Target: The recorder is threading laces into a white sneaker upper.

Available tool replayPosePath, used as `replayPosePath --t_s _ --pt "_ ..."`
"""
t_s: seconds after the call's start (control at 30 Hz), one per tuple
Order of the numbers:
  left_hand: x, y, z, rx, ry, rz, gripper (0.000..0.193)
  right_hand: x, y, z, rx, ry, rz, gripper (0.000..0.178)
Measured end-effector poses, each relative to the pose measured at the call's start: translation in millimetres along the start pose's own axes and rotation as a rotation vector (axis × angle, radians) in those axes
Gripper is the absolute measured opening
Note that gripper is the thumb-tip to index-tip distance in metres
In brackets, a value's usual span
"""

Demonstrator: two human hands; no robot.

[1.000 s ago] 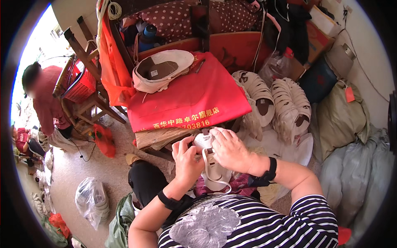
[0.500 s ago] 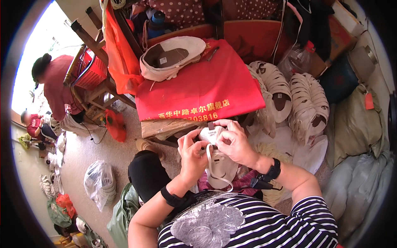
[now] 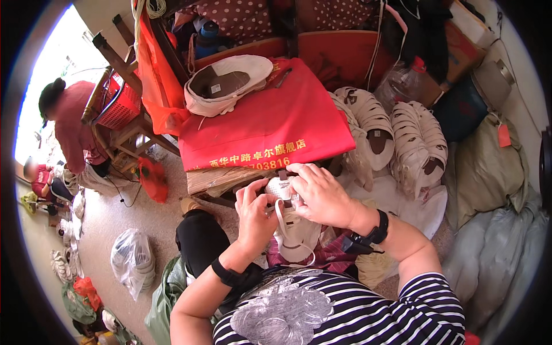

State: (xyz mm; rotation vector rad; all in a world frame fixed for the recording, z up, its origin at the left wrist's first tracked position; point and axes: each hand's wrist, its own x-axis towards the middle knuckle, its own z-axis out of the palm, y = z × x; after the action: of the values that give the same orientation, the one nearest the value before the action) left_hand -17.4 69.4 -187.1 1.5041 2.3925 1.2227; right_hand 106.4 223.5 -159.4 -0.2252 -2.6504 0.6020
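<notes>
A white shoe upper (image 3: 300,230) lies over my lap, its tongue (image 3: 279,185) turned up toward the table edge with a dark tab at the tip. My left hand (image 3: 255,217) is closed at the left side of the upper, thumb and forefinger bent together near the tongue's base. From the right, my right hand (image 3: 323,196) grips the other side, its fingers curled over the tongue edge. A white shoelace (image 3: 281,221) loops down between the hands across the upper. Fingertips partly hide where the lace passes through.
A wooden table with a red cloth (image 3: 259,138) stands ahead, bearing a pale shoe upper (image 3: 253,66) and a small dark tool (image 3: 283,77). Stacked uppers (image 3: 418,138) sit to the right, near filled sacks (image 3: 489,172). A bagged bundle (image 3: 133,259) rests on the floor. Two people sit far left.
The view has shifted slightly, moving the surroundings left. My right hand has turned over the tongue, its fingers now covering more of it. The lace loop sits closer to my left fingers.
</notes>
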Motion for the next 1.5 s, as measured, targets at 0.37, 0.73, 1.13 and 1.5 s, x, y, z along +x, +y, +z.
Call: replayPosePath --t_s 0.37,0.73,1.13,1.5 --pt "-3 -7 7 -0.025 0.039 0.062 0.016 -1 -2 5 0.198 -0.107 0.121 0.018" --pt "-6 3 8 0.047 0.062 -0.021 0.015 -8 -26 11 -0.342 -0.085 0.003 0.03" --pt "-10 -11 5 -0.168 0.074 -0.007 0.023 -16 4 18 0.47 0.043 0.254 0.008" --pt "-9 -7 3 -0.086 0.037 0.022 0.022 -7 -5 12 0.179 0.038 0.079 0.013"
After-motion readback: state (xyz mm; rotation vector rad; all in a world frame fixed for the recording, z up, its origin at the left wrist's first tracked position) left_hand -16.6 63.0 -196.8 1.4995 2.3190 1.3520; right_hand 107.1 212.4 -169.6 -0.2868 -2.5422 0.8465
